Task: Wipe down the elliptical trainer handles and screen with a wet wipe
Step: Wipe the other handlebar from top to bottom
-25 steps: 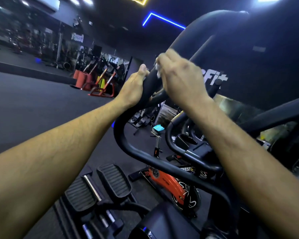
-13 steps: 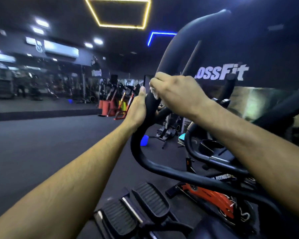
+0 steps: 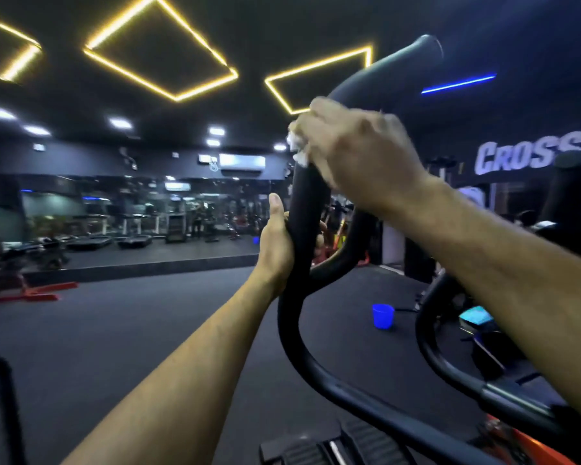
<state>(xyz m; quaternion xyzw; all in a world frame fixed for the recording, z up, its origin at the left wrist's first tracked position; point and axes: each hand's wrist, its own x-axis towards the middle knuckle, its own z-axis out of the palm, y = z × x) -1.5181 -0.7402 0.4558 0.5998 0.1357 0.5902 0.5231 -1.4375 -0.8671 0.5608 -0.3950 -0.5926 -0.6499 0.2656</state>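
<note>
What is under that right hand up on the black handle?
A crumpled white wet wipe peeks out beneath the right hand, pressed against the handle. Most of the wipe is covered by the fingers. The left hand grips lower down.

**Colours and patterns in the gym scene**

The curved tubular elliptical handle (image 3: 302, 209) is matte black throughout, as is the lower frame tube (image 3: 450, 374). The crumpled wet wipe (image 3: 297, 147) under the right hand (image 3: 359, 156) is white. On the dark grey rubber floor (image 3: 114, 330) stands a small plastic cup (image 3: 382, 316) in saturated blue. The ribbed foot pedals (image 3: 319, 451) are black with a pattern of parallel grooves. The ceiling is black, crossed by yellow LED strips forming open squares (image 3: 161, 48) and one blue LED strip (image 3: 458, 83). Wall lettering (image 3: 530, 156) is white on a dark ground. A neighbouring machine's shroud (image 3: 534, 444) is orange.
</note>
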